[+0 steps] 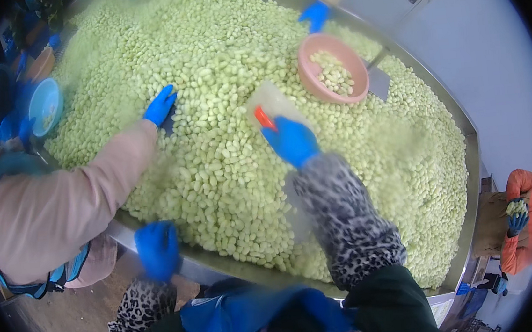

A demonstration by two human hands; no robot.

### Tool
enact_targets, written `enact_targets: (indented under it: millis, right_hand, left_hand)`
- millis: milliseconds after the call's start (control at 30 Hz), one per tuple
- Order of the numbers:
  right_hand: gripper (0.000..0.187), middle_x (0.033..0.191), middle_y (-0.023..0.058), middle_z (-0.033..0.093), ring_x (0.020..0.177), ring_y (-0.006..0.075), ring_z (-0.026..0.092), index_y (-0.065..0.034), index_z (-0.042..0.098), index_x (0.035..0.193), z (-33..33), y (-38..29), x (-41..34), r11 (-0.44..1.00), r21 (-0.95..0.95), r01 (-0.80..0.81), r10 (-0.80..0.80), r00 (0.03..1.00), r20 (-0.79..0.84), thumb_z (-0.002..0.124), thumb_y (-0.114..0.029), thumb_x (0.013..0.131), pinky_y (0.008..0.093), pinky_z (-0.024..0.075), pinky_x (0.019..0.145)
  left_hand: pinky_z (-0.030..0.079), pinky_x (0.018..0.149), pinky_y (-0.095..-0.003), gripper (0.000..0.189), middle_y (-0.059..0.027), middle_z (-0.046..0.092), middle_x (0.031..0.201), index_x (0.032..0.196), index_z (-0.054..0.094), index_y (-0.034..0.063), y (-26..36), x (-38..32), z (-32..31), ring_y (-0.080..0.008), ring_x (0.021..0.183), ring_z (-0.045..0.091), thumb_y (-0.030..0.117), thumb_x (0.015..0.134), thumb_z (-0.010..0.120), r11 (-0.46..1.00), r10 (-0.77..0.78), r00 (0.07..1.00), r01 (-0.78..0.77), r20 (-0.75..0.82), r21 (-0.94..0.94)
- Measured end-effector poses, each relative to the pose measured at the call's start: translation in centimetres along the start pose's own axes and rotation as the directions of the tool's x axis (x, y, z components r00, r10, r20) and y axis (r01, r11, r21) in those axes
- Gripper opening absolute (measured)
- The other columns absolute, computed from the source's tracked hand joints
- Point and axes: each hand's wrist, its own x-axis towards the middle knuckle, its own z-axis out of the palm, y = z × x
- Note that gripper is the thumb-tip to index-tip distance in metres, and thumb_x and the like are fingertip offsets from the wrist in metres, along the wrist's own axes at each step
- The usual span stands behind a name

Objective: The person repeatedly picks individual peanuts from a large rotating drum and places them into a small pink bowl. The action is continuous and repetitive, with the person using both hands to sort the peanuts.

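My right hand [292, 142], in a blue glove, grips the orange handle [265, 118] of a flat, pale scraper [275, 99]. The scraper rests on a deep layer of pale green, grape-like oval fruits [217, 156]. By the near metal rim, my left hand [158, 251] is gloved in blue with its fingers curled. Its underside is hidden, so whether it holds anything does not show. Leopard-print sleeve covers wrap both of my forearms. A greyish flat patch [299, 211] shows among the fruits beside my right sleeve.
The fruits fill a large metal-rimmed table [472, 165]. A pink bowl [305, 66] of pale pieces stands toward the far right. At left, a co-worker's blue-gloved hand [160, 106] touches the fruits near a dark flat tool [169, 122]. Another gloved hand [316, 16] reaches from the far side.
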Motion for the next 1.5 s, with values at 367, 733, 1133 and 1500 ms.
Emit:
enact_targets:
  millis: [367,733,1133,1500]
  right_hand:
    - [0.042,0.093,0.0197,0.071,0.085,0.0343,0.069,-0.0048,0.07,0.107,-2.0,15.0,-29.7,0.879,0.207,-0.43,0.396,0.899,0.186,0.069,-0.043,0.09,0.0414,0.0529,0.078]
    - [0.052,0.085,0.0082,0.068,0.067,0.0151,0.061,-0.0029,0.063,0.129,1.4,12.8,-28.4,0.87,-0.067,-0.489,0.392,0.602,0.696,0.067,-0.041,0.095,0.0291,0.0516,0.061]
    - [0.046,0.083,0.0073,0.065,0.067,0.0139,0.058,0.0004,0.064,0.12,2.0,3.7,-21.1,0.821,0.525,-0.223,0.108,0.965,0.24,0.064,-0.039,0.096,0.0287,0.0484,0.058]
    - [0.04,0.072,0.0049,0.062,0.059,0.0147,0.057,-0.0027,0.066,0.116,-2.7,17.8,-34.8,0.749,0.317,-0.581,0.524,0.813,0.253,0.066,-0.036,0.095,0.0291,0.0455,0.053]
  left_hand:
    - [0.045,0.071,-0.0476,0.008,-0.0159,0.067,0.088,0.09,0.07,0.0063,-0.8,0.1,0.6,-0.0381,0.079,0.061,0.012,0.085,0.068,0.992,0.061,0.995,-0.069,-0.079,-0.105]
    - [0.05,0.073,-0.0469,0.015,-0.0173,0.069,0.088,0.09,0.069,0.003,0.2,0.6,-0.2,-0.037,0.08,0.065,0.017,0.09,0.064,0.991,0.114,0.987,-0.122,-0.117,-0.063]
    - [0.051,0.069,-0.0422,0.014,-0.0135,0.067,0.088,0.096,0.07,0.0066,-0.5,0.0,1.6,-0.0312,0.075,0.065,0.018,0.092,0.065,0.99,0.143,0.976,-0.141,-0.165,0.024]
    - [0.055,0.067,-0.0352,0.014,-0.0137,0.07,0.094,0.099,0.073,0.0061,0.6,-0.3,1.6,-0.0236,0.076,0.069,0.016,0.089,0.07,0.968,0.052,0.993,-0.078,-0.109,-0.241]
